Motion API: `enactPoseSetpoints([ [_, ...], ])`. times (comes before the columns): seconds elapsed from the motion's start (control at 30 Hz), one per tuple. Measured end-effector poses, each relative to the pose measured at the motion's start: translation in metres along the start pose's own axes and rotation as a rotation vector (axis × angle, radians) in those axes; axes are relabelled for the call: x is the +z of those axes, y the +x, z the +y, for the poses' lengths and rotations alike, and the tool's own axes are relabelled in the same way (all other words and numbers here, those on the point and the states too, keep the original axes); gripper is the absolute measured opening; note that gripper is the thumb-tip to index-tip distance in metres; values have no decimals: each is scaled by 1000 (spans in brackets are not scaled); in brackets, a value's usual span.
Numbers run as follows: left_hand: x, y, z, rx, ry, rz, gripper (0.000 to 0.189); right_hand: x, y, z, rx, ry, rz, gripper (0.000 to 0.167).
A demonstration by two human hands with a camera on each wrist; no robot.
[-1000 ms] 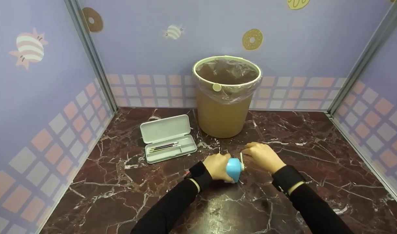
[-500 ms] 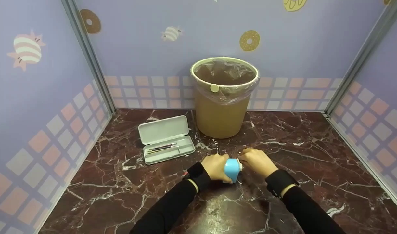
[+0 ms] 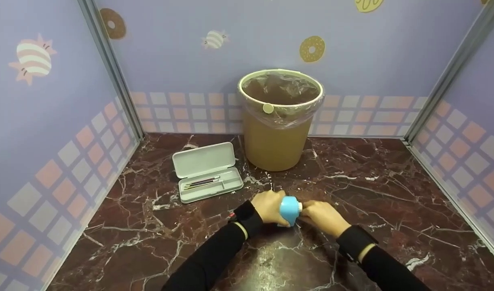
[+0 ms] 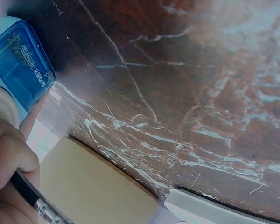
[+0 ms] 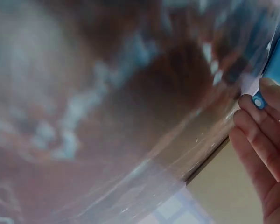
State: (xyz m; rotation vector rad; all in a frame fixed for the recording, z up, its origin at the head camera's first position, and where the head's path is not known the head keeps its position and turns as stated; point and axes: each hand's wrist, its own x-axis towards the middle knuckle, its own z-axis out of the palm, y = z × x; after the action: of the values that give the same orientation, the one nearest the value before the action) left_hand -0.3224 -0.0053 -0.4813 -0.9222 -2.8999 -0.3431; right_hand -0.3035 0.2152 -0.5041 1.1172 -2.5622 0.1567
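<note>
A blue crank pencil sharpener (image 3: 288, 212) lies on the table, its cream hub facing right. My left hand (image 3: 269, 207) grips it from the left. A dark pencil (image 4: 25, 190) with a silver ferrule runs through that hand in the left wrist view; its tip is hidden. The sharpener's see-through drawer (image 4: 24, 63) has dark shavings in it. My right hand (image 3: 324, 217) is close beside the hub, hiding most of the crank. In the right wrist view, thumb and index finger pinch the small blue crank knob (image 5: 258, 101), which has a white end.
An open pencil case (image 3: 232, 184) with several pencils (image 3: 201, 183) lies to the left. Behind the hands stands a tan bin (image 3: 277, 141) with a clear liner. Patterned panels enclose the marble table (image 3: 376, 190) at the back and sides.
The right hand has circled from beyond the hub, down and nearer to me, with the crank. The crank arm, upright one second ago, is now hidden. The left hand stays on the sharpener.
</note>
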Motion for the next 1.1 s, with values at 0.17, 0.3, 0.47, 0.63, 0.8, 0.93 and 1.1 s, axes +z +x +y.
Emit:
enactPoseSetpoints([
  [0.17,0,0,0,-16,-4,-4,70,-10,-11,-10,-82,17,-3,5],
  [0.3,-2,0,1,-23,3,-8,70,-24,-15,-15,-118,18,16,6],
  [0.47,-5,-1,3,-16,25,-12,71,-43,-16,-16,-120,63,24,9],
  [0.63,-6,-1,2,-22,29,-17,71,-60,-7,-11,-136,59,66,12],
  [0.8,-4,0,1,-15,22,-10,70,-70,8,-1,-112,9,87,14],
  [0.93,-1,0,0,-4,9,-3,70,-69,19,7,-89,-37,90,8],
  [1.1,0,1,0,7,7,6,69,-61,30,16,-48,-69,88,1],
])
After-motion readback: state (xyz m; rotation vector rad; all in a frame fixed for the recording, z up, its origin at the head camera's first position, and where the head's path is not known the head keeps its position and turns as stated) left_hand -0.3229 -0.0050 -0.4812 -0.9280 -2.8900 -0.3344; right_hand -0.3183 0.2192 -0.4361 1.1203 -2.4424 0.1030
